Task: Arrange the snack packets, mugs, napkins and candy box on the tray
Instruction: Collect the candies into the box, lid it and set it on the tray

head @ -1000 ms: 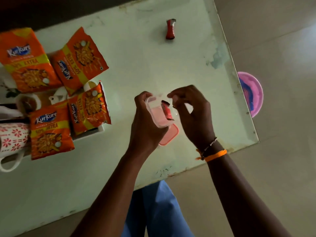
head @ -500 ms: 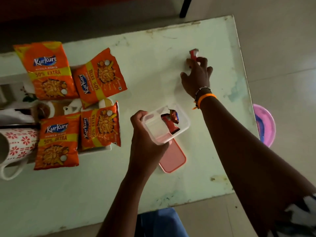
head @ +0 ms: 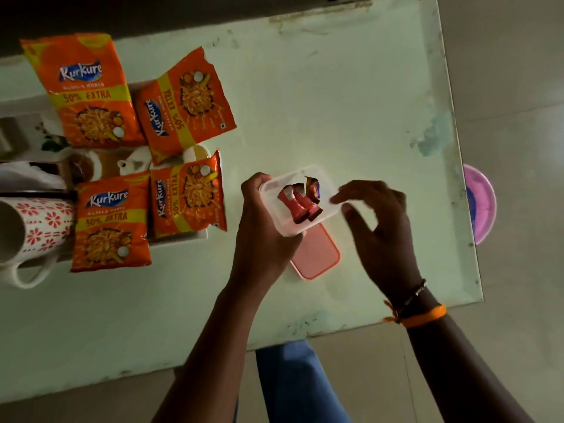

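My left hand point(head: 262, 227) grips the candy box point(head: 300, 199) — its pink lid point(head: 317, 254) lies just under, toward the tabletop's near edge, closest to my loose, empty right hand point(head: 378, 227).

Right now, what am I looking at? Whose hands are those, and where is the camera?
There is no machine here, just a person. The camera sits on their head and looks down, so you see their own two arms reaching out over a pale green table.

The left hand grips a small clear candy box with a few red-wrapped candies inside. The right hand hovers beside the box with its fingers loose and holds nothing. The box's pink lid lies on the table underneath.

To the left, four orange snack packets lie over a white tray. A mug with red flowers lies on its side at the left edge. On the floor by the table is a pink plate.
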A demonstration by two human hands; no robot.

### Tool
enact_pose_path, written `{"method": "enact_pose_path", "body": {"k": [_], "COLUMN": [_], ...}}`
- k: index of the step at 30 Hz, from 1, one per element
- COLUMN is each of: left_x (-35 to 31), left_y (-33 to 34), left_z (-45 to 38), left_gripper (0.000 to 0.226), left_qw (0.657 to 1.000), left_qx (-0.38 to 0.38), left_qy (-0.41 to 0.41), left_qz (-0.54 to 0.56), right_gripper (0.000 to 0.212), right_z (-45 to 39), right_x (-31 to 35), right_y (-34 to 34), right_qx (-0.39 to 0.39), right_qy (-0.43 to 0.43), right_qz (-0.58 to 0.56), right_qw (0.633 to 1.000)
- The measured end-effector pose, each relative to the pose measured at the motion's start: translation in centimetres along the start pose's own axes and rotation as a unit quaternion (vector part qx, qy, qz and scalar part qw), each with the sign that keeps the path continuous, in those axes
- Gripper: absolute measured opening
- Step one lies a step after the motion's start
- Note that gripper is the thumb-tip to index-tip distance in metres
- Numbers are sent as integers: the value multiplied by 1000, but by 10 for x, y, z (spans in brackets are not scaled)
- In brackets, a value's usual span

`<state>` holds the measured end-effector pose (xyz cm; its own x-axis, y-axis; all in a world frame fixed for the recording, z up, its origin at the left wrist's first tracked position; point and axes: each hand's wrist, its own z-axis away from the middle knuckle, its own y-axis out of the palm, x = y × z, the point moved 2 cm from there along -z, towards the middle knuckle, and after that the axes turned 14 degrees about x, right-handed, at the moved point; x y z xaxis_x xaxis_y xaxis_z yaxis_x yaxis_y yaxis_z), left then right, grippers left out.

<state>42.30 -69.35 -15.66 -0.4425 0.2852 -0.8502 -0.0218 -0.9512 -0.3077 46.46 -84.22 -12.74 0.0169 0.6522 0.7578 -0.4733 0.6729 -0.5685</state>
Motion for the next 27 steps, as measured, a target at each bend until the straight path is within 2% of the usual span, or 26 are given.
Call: {"method": "enact_pose_path", "body": {"k": [3,5,8,11,12,14,16,18,21,24,26,27], "left_x": [2,3,11,24,28,37,45,51,55,60,65,68], "left_y": [1,-1,-13,-30,-37,-49,-64,-81,-109,-140,-162,-173], "left_z": [17,31,56,81,88,100,111,119,129,136,142,144], "left_gripper": [82,83,82,84,85,86,87,89,89,87,85,84], "left_qw": [999,998,998,996,995,993,993,992,993,993,992,992], "left_qx": [28,44,52,64,74,89,96,105,109,118,126,129], "left_qy": [19,26,21,17,13,0,-11,-15,-15,-6,2,6], "left_qz": [-23,-30,-37,-60,-67,-74,-72,-64,-46,-4,10,12], "right_gripper": [38,35,28,57,68,81,85,88,91,80,68,62], "right_z": [5,10,23,31,32,31,28,23,24,38,49,54], "right_x": [-25,-38,-42,-41,-40,-36,-28,-19,-2,31,59,74], "right_y": [2,14,45,75,83,92,101,104,103,102,107,113], "right_qx": [-83,-93,-38,79,90,62,37,32,-5,-87,-121,-124], "right_qy": [126,162,145,120,125,147,163,180,189,139,95,79], "right_qz": [-55,-34,-12,95,135,185,219,213,109,-43,-202,-301], "right_qw": [987,982,989,985,979,970,961,960,976,986,967,942]}}
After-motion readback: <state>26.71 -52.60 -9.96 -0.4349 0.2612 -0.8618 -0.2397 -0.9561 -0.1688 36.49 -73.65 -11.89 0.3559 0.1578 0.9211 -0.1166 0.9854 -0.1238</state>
